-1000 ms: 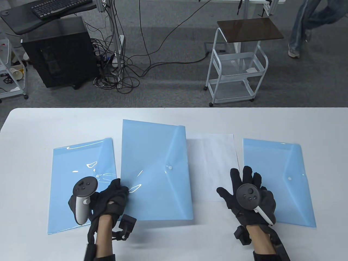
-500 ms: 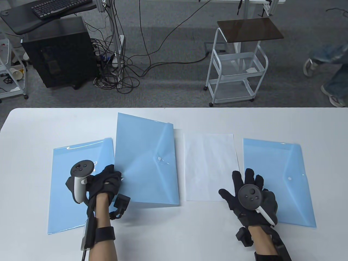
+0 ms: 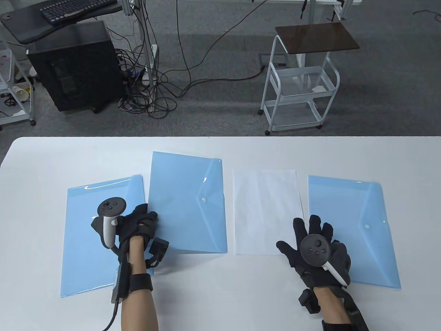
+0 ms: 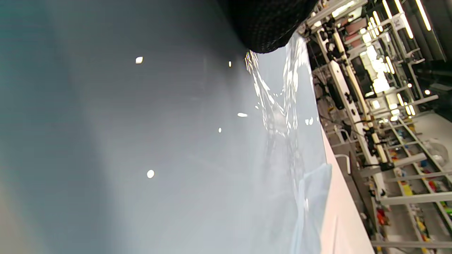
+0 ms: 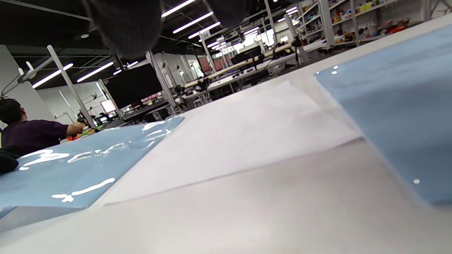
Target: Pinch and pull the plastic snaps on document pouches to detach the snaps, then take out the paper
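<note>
Table view: white table sitting in front of grey carpet. Left hand is pinching the middle pouch by its left edge. Right hand is lying flat, fingers spread, between the paper and the right pouch.
Left wrist view: pouch surface is filling the frame.
Right wrist view: paper is lying flat between two pouches.

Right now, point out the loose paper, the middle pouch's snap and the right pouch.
paper (image 3: 267, 210), table view, middle of the sheet
snap (image 3: 204, 199), table view, the white button on the middle pouch's flap
right pouch (image 3: 365, 203), table view, flap area above its snap
</note>
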`<state>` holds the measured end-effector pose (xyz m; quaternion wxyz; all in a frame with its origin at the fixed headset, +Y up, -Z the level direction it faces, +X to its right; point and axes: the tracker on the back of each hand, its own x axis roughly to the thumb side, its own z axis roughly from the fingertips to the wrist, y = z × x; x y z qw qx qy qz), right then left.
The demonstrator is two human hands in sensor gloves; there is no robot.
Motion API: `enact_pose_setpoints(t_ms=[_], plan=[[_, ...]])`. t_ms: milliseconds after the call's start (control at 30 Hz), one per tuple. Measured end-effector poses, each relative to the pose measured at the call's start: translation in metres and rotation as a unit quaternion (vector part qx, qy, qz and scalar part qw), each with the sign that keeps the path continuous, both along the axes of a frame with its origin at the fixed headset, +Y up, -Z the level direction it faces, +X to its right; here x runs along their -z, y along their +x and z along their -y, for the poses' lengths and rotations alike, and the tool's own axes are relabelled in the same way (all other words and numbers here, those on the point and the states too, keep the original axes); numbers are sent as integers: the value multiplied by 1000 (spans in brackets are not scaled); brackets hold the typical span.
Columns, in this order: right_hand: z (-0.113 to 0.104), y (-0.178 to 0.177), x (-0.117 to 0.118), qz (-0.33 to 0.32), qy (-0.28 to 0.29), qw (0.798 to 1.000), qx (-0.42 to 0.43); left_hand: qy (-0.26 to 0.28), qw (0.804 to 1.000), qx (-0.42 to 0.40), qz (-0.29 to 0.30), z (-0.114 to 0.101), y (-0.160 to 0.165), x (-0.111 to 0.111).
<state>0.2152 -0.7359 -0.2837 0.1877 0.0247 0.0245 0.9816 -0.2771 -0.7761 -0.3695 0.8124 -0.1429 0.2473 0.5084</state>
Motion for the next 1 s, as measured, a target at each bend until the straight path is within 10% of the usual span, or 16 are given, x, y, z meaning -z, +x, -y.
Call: enact_pose_setpoints(t_ms=[500,1000], plan=[[1,1,-2,7,3,1000,-2,36,986,162,-9,-23,2,-13],[-1,0,-5,10,16,1000,-4,86,954,243,150,-65,57,-73]])
